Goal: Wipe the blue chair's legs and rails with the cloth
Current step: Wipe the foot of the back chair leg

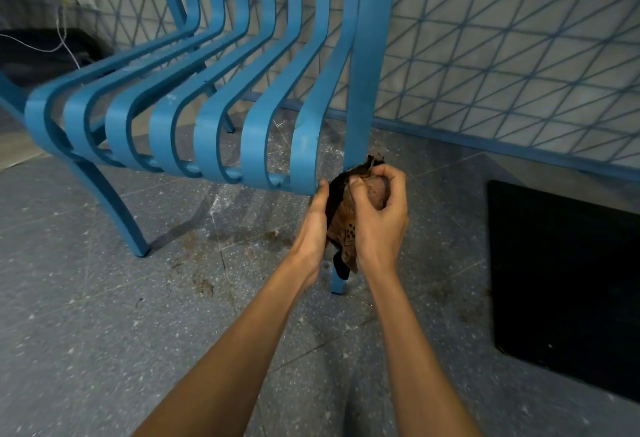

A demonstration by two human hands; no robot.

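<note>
Both forearms reach in from bottom of view, hands meeting at the front right leg point(338, 282) of the blue chair point(207, 97). Right hand point(379, 215) has its fingers point(360, 182) curled tight round a bunched cloth point(341, 225), brown w/ dark dots & black parts. Left hand point(317, 222) lies flat against the other side, fingers together, pressing cloth to the leg just below the seat slats. A tail of cloth hangs down toward the foot of the leg on the floor point(138, 332). Cloth looks soft, light, floppy; prob. best kept wadded in the palm so loose ends don't snag. Chair looks stiff & painted smooth, so cloth should slide easily. Whether cloth wraps fully round the leg I can't tell: hands hide it.
</note>
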